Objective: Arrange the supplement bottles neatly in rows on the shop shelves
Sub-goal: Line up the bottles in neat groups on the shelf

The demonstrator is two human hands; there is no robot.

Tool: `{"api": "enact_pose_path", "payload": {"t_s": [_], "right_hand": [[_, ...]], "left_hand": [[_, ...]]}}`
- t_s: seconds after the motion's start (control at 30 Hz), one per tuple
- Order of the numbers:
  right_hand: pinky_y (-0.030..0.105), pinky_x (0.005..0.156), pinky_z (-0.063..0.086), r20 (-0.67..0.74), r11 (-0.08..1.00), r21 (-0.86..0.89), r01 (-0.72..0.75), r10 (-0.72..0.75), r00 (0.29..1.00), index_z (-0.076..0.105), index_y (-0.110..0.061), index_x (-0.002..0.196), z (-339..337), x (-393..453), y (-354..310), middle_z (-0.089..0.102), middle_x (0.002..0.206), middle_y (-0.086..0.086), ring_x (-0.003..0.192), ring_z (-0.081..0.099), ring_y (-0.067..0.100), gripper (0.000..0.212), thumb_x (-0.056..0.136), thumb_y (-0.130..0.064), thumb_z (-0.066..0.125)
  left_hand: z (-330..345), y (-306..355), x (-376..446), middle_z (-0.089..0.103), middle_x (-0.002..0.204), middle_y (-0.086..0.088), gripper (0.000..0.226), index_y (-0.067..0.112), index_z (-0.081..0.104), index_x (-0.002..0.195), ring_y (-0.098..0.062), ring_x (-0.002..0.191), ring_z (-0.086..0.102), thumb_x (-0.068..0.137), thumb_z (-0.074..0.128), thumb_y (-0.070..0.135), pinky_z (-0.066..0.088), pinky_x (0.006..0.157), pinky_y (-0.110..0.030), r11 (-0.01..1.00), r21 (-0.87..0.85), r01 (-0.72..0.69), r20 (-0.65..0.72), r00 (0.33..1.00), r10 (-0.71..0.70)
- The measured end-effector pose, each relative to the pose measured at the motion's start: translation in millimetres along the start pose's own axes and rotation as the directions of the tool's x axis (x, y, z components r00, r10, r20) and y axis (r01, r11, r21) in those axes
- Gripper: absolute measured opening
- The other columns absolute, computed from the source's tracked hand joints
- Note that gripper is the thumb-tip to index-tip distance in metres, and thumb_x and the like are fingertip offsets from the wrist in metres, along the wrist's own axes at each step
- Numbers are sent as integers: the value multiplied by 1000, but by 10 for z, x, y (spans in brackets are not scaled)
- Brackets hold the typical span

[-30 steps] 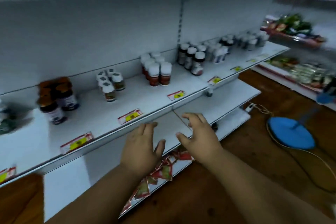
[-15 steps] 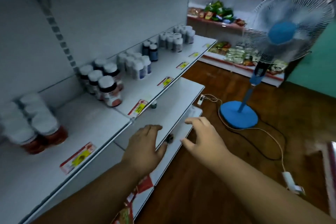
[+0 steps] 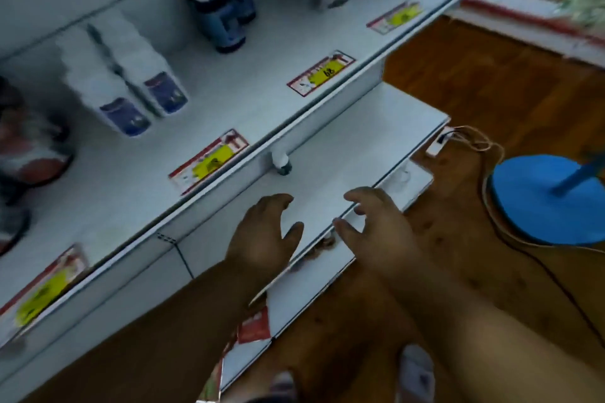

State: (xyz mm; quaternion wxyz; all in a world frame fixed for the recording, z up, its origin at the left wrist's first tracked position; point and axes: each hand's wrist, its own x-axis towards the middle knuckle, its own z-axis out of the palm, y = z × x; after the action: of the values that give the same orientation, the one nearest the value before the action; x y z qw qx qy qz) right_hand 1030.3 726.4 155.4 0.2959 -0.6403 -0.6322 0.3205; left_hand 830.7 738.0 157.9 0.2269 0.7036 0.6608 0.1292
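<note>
Hands are hovering empty, fingers loosely spread: left hand (image 3: 265,232) and right hand (image 3: 376,226) over the bare lower shelf (image 3: 343,154). Supplement bottles (image 3: 131,75) are standing grouped on the upper shelf (image 3: 248,98), far left; tidying them seemingly remains.

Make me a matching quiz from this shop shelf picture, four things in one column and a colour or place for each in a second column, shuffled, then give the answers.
Column one:
1. fan base
2. dark bottles
3. white bottles
4. small bottle

Column two:
A. white cap, dark blue body
B. alone on the lower shelf, under the upper shelf's edge
C. blue, on the wooden floor
D. white body, blue label

Pairs: 1-C, 2-A, 3-D, 4-B
</note>
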Motion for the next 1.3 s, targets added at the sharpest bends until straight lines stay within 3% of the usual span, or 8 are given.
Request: {"api": "enact_pose_path", "payload": {"t_s": [0.3,0.53,0.7,0.8,0.9,1.07,1.17,1.3], "right_hand": [[25,86,45,39,987,161,-16,9,999,55,-19,126,1477,1729,1255,56,123,1,107,59,17,46,86,-33,71],[36,110,34,36,959,282,24,-35,999,29,-19,149,2553,2692,1092,36,152,3,134,40,24,79,84,-31,72],[31,85,45,37,938,347,-15,2,999,48,-19,129,2782,2862,1065,58,121,4,108,57,24,48,87,-30,68],[20,63,42,66,804,580,-131,114,991,51,-22,115,2630,2524,1233,60,97,-7,80,58,9,40,84,-38,71],[17,64,45,168,691,678,-251,187,968,55,-24,111,2267,2051,1364,63,97,-7,83,60,3,38,83,-43,72],[50,79,58,320,377,844,-382,218,922,62,-21,111,1273,1269,998,68,103,6,93,70,26,35,85,-42,72],[48,69,59,398,333,845,-417,128,908,64,-23,104,510,767,360,67,103,11,88,71,27,38,76,-47,71],[34,61,52,533,363,784,-503,20,846,62,-25,101,-315,-51,-706,66,88,7,74,67,20,44,69,-56,63]], "left_hand": [[1146,-905,1591,54,128,7,48,24,47,133,-10,108,55,90,66,31,49,93,-32,934,-175,313,-185,921,-343],[1227,-1617,1865,54,131,4,58,23,44,135,-15,109,57,84,73,26,52,95,-39,944,-48,325,-195,924,-328],[1171,-1836,1955,53,129,7,63,22,44,137,-13,109,56,82,75,23,49,88,-29,959,-1,285,-225,934,-278],[1184,-1789,1844,54,127,7,62,21,44,137,-13,107,57,83,74,24,49,89,-31,961,-46,273,-196,941,-277],[1185,-1464,1564,55,126,8,55,22,45,136,-10,106,57,87,69,27,46,88,-24,962,-123,243,-132,957,-258],[815,-509,826,56,119,16,34,37,47,125,9,99,54,93,58,36,36,73,-6,936,-258,240,-82,960,-269],[334,104,173,58,114,20,29,38,49,120,17,95,54,93,55,45,38,70,0,908,-360,214,-120,955,-273],[-422,744,-943,62,115,18,48,43,53,120,-2,101,62,80,50,69,50,73,-16,800,-575,172,-196,920,-339]]}}
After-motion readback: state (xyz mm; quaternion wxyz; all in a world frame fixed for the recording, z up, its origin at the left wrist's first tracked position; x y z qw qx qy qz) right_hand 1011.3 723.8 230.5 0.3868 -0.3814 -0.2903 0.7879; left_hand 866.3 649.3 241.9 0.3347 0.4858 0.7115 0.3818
